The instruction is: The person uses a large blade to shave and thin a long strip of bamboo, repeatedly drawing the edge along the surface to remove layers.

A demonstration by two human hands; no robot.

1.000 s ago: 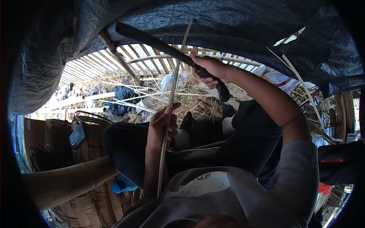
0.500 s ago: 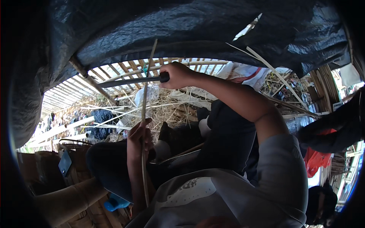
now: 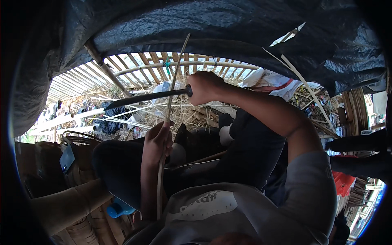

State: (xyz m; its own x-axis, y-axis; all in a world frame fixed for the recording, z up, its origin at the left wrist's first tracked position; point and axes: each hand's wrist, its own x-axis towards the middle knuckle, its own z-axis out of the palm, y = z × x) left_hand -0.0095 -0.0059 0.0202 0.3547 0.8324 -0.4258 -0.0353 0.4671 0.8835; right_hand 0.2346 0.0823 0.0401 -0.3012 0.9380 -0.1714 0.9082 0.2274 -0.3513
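My right hand [image 3: 205, 87] is closed around the handle of a long dark knife [image 3: 141, 98]. The blade points left and slopes down toward its tip. It crosses a long thin bamboo strip [image 3: 177, 70] and appears to touch it. Below the blade, my left hand [image 3: 157, 140] grips the strip between thumb and fingers. The strip's lower part runs along my left forearm toward my body, and its far end leans to the right. Some of the left fingers are hidden behind the strip and hand.
Dry shavings [image 3: 200, 112] and loose strips cover the ground by my feet. A bamboo slat fence [image 3: 151, 67] stands beyond, under a dark tarp [image 3: 163, 24]. A thick bamboo pole [image 3: 73, 204], a blue bottle [image 3: 118, 208] and a phone [image 3: 67, 158] are at left.
The knife tip has dipped and the blade now slants more. The strip leans further right at its far end. My left hand sits slightly higher, and the whole view has shifted a little.
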